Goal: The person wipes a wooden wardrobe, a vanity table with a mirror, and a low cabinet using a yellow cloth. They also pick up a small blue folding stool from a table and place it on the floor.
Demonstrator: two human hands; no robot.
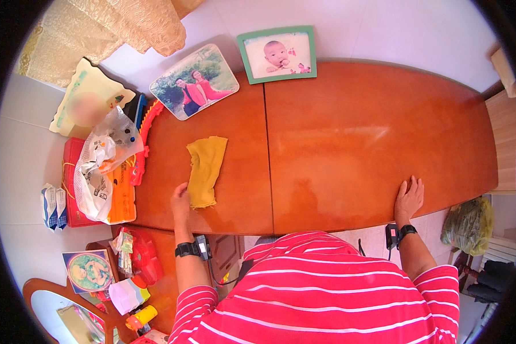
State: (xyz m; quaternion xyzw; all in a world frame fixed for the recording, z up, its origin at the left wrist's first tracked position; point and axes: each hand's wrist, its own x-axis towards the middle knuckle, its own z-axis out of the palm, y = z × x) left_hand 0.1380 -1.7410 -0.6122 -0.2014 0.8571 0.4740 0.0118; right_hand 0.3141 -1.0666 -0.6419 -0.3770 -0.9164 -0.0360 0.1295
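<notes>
A mustard-yellow cloth point(207, 172) with a frayed lower edge lies spread and slightly wrinkled on the left part of the brown wooden tabletop point(348, 142). Just beside its lower left edge is my left hand point(180, 201), fingers partly curled. Whether the fingertips pinch the cloth or only lie against it, I cannot tell. Far to the right, my right hand point(408, 198) rests palm down near the table's front edge, fingers a little apart and nothing in it.
Two framed photos, one green-rimmed point(245, 56) and one white-rimmed point(230, 75), lean at the back wall. Plastic bags point(94, 189), a red box point(70, 189) and a red toy point(142, 159) crowd the left end. A mirror point(47, 309) and a yellow bottle point(146, 314) stand lower left.
</notes>
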